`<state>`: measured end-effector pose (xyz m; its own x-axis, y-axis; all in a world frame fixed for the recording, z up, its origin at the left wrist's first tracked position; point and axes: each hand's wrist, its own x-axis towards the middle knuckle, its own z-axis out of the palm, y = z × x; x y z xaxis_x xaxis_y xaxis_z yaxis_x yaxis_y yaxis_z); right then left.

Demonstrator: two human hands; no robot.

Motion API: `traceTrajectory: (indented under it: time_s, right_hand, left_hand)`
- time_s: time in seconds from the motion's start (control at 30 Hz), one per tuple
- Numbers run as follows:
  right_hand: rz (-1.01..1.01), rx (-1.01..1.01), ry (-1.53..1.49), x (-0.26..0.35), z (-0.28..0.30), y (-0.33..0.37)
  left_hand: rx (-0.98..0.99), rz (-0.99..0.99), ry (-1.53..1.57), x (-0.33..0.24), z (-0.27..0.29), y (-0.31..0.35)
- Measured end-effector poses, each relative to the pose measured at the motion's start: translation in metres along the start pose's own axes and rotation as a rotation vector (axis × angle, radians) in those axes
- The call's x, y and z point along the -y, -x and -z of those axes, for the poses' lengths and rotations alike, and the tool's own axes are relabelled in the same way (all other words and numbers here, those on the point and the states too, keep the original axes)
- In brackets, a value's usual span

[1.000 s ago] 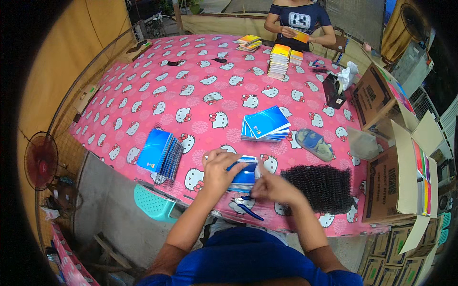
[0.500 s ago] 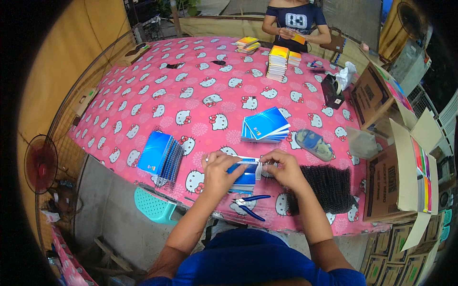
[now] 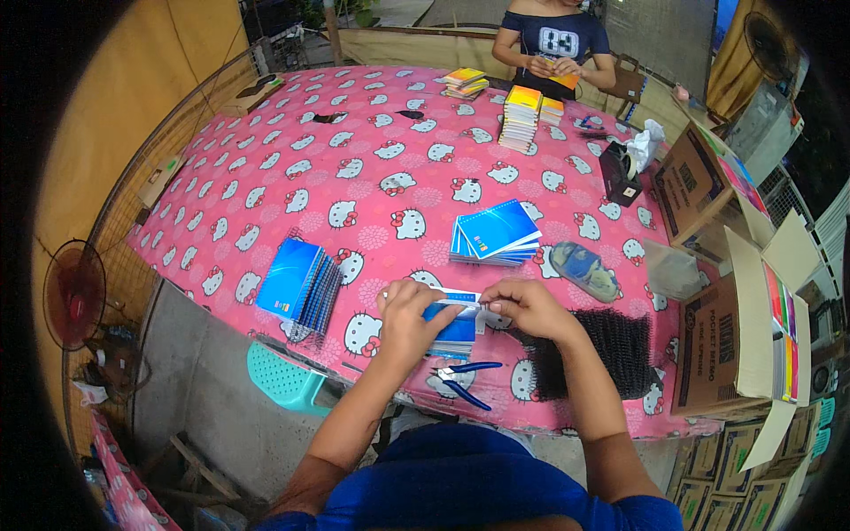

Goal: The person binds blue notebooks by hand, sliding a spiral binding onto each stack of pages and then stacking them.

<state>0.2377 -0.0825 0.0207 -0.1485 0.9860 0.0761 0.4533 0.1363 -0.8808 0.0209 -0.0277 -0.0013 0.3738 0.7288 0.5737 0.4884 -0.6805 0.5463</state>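
In front of me a small blue notebook [image 3: 456,329] lies on top of a short stack, its far edge lifted to show white paper. My left hand [image 3: 409,314] grips it from the left, thumb across the cover. At its far right corner the fingers of my right hand [image 3: 529,308] are pinched together; what they hold is too small to make out. Just below the stack lie blue-handled cutters [image 3: 465,384], jaws pointing left. A heap of black spiral binding coils [image 3: 611,354] lies beside and partly under my right forearm.
Blue notebooks lie in a fanned pile [image 3: 496,232] beyond my hands; a coil-bound stack [image 3: 297,281] sits left. A pouch [image 3: 584,271], tape dispenser [image 3: 618,174] and open cartons [image 3: 713,350] are right. Across the table [image 3: 292,177], a person [image 3: 556,44] handles a yellow notebook near yellow stacks.
My right hand has shifted slightly at the notebook's corner, its fingers closer together. My left hand keeps its place. Across the table, the person's hands have moved on the yellow notebook.
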Motion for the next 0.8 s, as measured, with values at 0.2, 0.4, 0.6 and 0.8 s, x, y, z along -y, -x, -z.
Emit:
traceTrajectory:
  time_s: [0.2,0.4,0.6,0.8]
  right_hand:
    - [-0.014,-0.067,0.189,0.015,-0.007,0.002]
    - [0.026,-0.149,0.403,0.031,-0.021,0.012]
    - [0.131,-0.339,0.599,0.020,-0.034,0.010]
    - [-0.053,-0.193,0.584,-0.018,0.009,0.012]
  left_hand:
    - [0.008,-0.058,-0.001,0.004,0.002,0.000]
    - [0.034,-0.096,0.011,0.010,0.003,0.002]
    - [0.065,-0.067,0.057,0.009,0.000,0.000]
    - [0.092,-0.083,0.060,0.017,0.016,0.002]
